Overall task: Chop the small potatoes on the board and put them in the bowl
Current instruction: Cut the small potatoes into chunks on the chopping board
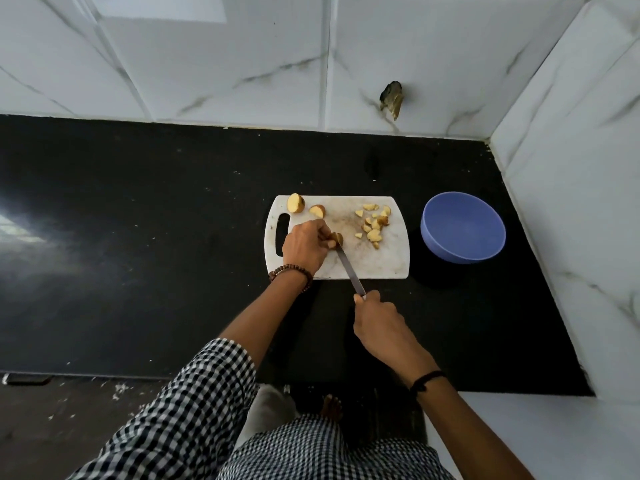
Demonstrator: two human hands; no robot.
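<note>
**Knife meets a small potato on the board**

Our left grip (304, 245) curls its fingers onto a small potato (337, 238) near the middle of the white, scuffed board (377, 261). Our right grip (379, 320) is wrapped tight round the handle of a slim steel knife (348, 268), whose tip is at that potato. Two cut halves (296, 203) lie at the board's far left corner, and angular yellow chunks (374, 225) lie toward its right edge. A round, matte blue bowl (460, 252) stands just beside the board on the glossy black counter (138, 237).
</note>
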